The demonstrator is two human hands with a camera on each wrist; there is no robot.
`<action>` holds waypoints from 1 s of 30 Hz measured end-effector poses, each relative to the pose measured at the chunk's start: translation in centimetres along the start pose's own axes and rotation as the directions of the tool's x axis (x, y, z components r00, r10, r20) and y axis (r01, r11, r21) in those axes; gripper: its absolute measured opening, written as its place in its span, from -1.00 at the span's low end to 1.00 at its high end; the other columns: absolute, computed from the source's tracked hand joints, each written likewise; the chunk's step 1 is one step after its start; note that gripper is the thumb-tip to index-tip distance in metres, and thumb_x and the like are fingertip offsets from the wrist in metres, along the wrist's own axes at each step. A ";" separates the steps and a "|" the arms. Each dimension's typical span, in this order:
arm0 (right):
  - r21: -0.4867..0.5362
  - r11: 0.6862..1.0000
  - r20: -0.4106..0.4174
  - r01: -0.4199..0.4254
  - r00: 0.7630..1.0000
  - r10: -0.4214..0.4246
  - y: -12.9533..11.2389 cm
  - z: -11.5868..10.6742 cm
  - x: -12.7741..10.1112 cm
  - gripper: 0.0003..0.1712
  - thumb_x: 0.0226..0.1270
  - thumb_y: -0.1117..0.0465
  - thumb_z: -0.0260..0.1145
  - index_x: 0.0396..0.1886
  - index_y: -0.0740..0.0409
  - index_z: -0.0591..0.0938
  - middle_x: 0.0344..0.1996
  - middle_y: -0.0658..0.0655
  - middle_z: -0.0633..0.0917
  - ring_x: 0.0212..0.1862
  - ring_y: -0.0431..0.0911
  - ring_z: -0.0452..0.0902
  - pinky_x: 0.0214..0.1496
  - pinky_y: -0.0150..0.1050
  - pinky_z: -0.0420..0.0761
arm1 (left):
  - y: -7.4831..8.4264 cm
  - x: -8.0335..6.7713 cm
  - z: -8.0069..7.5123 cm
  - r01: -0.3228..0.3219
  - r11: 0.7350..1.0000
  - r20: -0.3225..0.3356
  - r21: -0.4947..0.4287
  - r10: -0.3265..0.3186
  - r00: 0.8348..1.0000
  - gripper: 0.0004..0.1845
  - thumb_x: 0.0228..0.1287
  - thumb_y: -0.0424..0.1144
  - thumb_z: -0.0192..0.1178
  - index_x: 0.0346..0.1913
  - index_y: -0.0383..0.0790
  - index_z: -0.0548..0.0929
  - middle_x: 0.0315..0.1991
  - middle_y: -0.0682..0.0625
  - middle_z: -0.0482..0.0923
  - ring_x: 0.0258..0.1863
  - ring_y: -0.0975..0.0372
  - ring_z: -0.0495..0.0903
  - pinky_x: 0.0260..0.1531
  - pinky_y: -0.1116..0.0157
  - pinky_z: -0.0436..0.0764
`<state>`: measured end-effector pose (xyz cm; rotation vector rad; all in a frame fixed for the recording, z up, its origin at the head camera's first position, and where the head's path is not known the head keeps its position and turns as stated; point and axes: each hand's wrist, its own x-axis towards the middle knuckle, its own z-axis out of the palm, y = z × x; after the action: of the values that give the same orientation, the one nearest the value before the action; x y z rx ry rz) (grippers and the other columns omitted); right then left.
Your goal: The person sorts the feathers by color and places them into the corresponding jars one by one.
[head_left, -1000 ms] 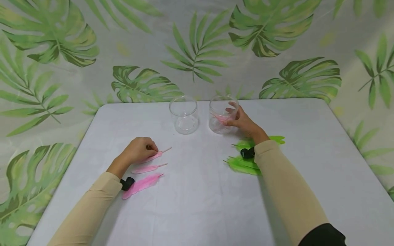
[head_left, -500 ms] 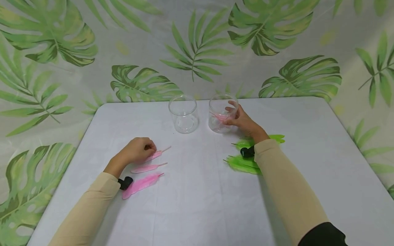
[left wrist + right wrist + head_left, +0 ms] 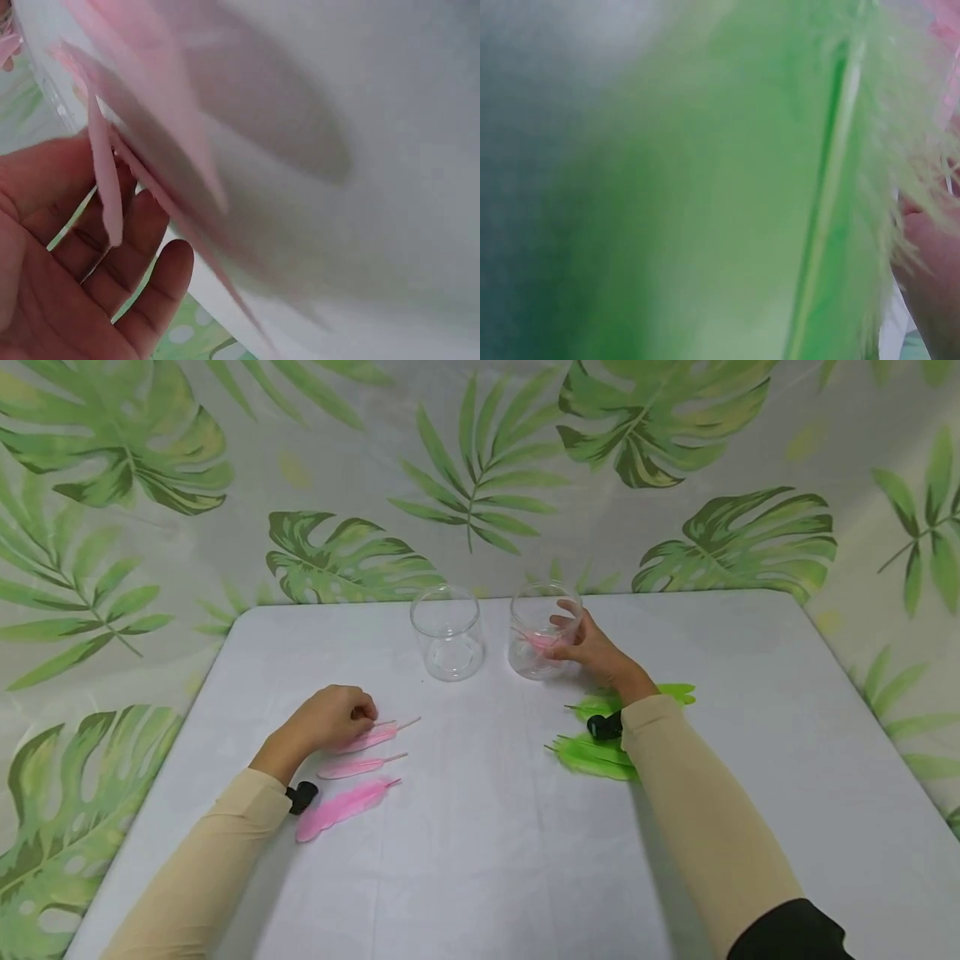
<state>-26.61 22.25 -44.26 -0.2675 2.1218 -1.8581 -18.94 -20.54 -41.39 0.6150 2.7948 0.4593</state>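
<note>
At the left of the table my left hand (image 3: 324,720) pinches a pink feather (image 3: 107,184) between thumb and fingertips; its other fingers are loosely bent in the left wrist view. Beside that hand in the head view lie more pink feathers: one just under the fingertips (image 3: 375,737), a slim one (image 3: 351,767) and a wider one (image 3: 347,808) nearer me. My right hand (image 3: 596,652) grips a clear glass jar (image 3: 531,665) from its right side, and pink feathers (image 3: 542,641) show inside it. Green feathers (image 3: 592,756) lie below the right wrist, partly hidden by the sleeve.
A second clear jar (image 3: 452,652) stands upright to the left of the gripped one, near the table's back edge. A white cloth covers the table (image 3: 457,860). Behind it hangs a leaf-patterned curtain (image 3: 480,485). A green feather (image 3: 727,210) fills much of the right wrist view.
My left hand has shifted slightly left and away from the upper pink feather, and a second thin quill now shows at its fingertips. The right hand stays on the jar.
</note>
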 end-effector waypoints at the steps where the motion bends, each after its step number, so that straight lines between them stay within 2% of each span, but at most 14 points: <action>1: -0.002 1.000 -0.001 0.002 1.000 -0.002 0.0 0.0 0.0 0.08 0.28 0.39 0.31 0.59 -0.03 -0.15 0.59 0.22 0.06 0.60 0.11 -0.02 0.62 0.07 -0.04 | 0.0 0.1 -0.1 0.002 1.000 0.003 0.013 -0.003 1.000 -0.89 0.26 -0.33 0.22 -0.24 -0.19 0.74 -0.31 -0.03 0.68 -0.31 0.18 0.58 -0.18 0.14 0.59; 8: 0.000 1.000 0.010 0.004 1.000 -0.004 -0.2 0.0 0.0 0.09 0.28 0.39 0.31 0.60 -0.08 -0.15 0.60 0.21 0.04 0.60 0.10 -0.02 0.62 0.08 -0.03 | 0.3 0.5 -0.4 0.018 0.999 0.012 0.032 -0.018 1.000 -0.88 0.24 -0.29 0.29 -0.21 -0.21 0.77 -0.26 -0.05 0.72 -0.27 0.15 0.62 -0.14 0.10 0.61; 12: 0.012 1.000 0.011 0.006 1.000 -0.007 -0.3 0.1 0.0 0.08 0.27 0.40 0.30 0.59 -0.08 -0.13 0.60 0.21 0.04 0.60 0.10 -0.02 0.62 0.08 -0.03 | 0.4 0.8 -0.6 -0.001 0.999 0.002 0.041 0.001 1.000 -0.91 0.21 -0.30 0.30 -0.30 -0.19 0.80 -0.29 -0.03 0.75 -0.27 0.14 0.64 -0.13 0.09 0.62; 16: 0.026 1.000 0.014 0.011 1.000 -0.011 -0.4 0.2 0.0 0.08 0.27 0.42 0.29 0.59 -0.03 -0.14 0.60 0.23 0.04 0.60 0.10 -0.03 0.62 0.08 -0.03 | 0.1 1.0 -0.7 -0.024 0.999 0.016 0.029 0.023 1.000 -0.90 0.22 -0.31 0.26 -0.34 -0.19 0.78 -0.35 -0.01 0.73 -0.35 0.19 0.58 -0.20 0.16 0.60; 21: 0.023 1.000 0.015 0.002 1.000 -0.003 -0.4 0.2 0.1 0.10 0.27 0.41 0.31 0.60 -0.05 -0.16 0.60 0.23 0.02 0.60 0.11 -0.04 0.61 0.09 -0.01 | -0.6 1.0 -0.4 -0.024 0.999 0.023 -0.042 0.025 0.999 -0.91 0.25 -0.30 0.23 -0.33 -0.20 0.72 -0.41 0.00 0.66 -0.42 0.24 0.50 -0.29 0.25 0.53; 26: 0.018 1.000 0.003 -0.002 1.000 0.002 -0.2 -0.1 0.1 0.10 0.27 0.40 0.32 0.60 -0.06 -0.14 0.60 0.21 0.05 0.60 0.10 -0.02 0.61 0.08 -0.01 | -0.9 1.0 -0.4 -0.016 0.992 -0.012 -0.127 0.014 1.000 -0.91 0.33 -0.27 0.20 -0.31 -0.17 0.67 -0.41 0.01 0.63 -0.39 0.24 0.50 -0.25 0.26 0.50; 30: 0.018 1.000 0.009 -0.003 1.000 0.003 0.1 -0.2 0.0 0.09 0.27 0.39 0.30 0.60 -0.04 -0.15 0.60 0.20 0.05 0.59 0.10 0.00 0.60 0.08 0.03 | -0.4 1.0 -1.0 -0.013 0.978 -0.053 -0.208 0.002 0.999 -0.93 0.37 -0.30 0.19 -0.24 -0.20 0.66 -0.33 -0.04 0.66 -0.32 0.23 0.55 -0.19 0.27 0.53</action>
<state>-26.68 22.40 -44.34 -0.2680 2.0975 -1.8703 -20.23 -20.69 -40.72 0.5747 2.7447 0.7685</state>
